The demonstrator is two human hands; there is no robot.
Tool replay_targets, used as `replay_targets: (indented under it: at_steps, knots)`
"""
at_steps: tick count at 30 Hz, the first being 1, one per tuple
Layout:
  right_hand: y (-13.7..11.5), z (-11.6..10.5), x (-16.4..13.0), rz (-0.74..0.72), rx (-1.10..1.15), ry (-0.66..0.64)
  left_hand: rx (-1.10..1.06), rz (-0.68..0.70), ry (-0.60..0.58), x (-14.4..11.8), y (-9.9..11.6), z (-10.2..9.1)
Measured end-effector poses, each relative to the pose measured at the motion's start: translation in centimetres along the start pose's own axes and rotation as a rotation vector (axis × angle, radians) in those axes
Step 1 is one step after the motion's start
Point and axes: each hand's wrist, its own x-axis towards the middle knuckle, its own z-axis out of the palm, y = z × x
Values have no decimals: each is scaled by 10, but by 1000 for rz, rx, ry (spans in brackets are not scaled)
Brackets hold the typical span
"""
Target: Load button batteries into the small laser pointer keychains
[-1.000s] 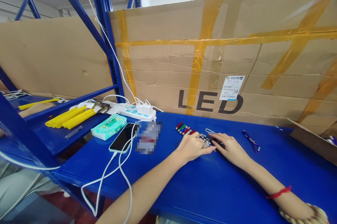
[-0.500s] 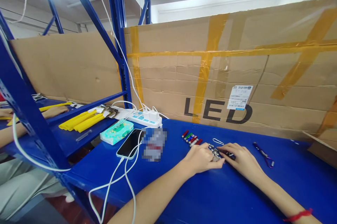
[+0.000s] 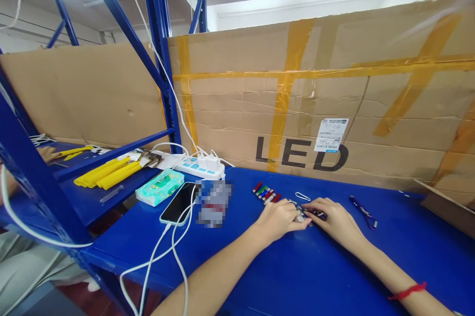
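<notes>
My left hand (image 3: 280, 218) is closed, its fingers curled round small shiny metal pieces (image 3: 300, 218) that I cannot make out clearly. Close against it, my right hand (image 3: 332, 213) pinches a small dark object (image 3: 319, 215), whose kind is partly hidden by the fingers. The fingertips of both hands nearly meet over the blue table. Just beyond my left hand lies a row of several small coloured metal cylinders (image 3: 265, 192) in red, green, blue and silver. A thin white wire loop (image 3: 302, 196) rests behind the hands. To the right is a dark blue stick-like piece with a clip (image 3: 363, 212).
On the left stand a phone (image 3: 178, 203) with white cables, a tissue pack (image 3: 160, 187), a power strip (image 3: 200, 165) and a blurred packet (image 3: 215, 204). A cardboard wall (image 3: 237, 108) backs the table (image 3: 282, 276). Another person's hand (image 3: 48, 153) is near yellow tubes (image 3: 111, 172).
The view has shifted slightly, so everything appears a little further left. Both hands stay together over the small metal pieces, with slight finger movement.
</notes>
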Motion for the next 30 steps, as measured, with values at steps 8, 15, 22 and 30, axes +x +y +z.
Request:
replay_targets:
  at_steps: [8,15,22,30]
  knots:
    - [-4,-2,-1,43,-36,8,-142,-150,67,-3,-4,-9]
    - [-3,-2,-2,23,-5,73,-220,-215,38,0,0,-11]
    - [-6,-8,-1,-111,42,212,-212,-268,40,2,5,-12]
    - [-31,-29,-6,-246,138,523,-162,-293,-4,-1,0,-4]
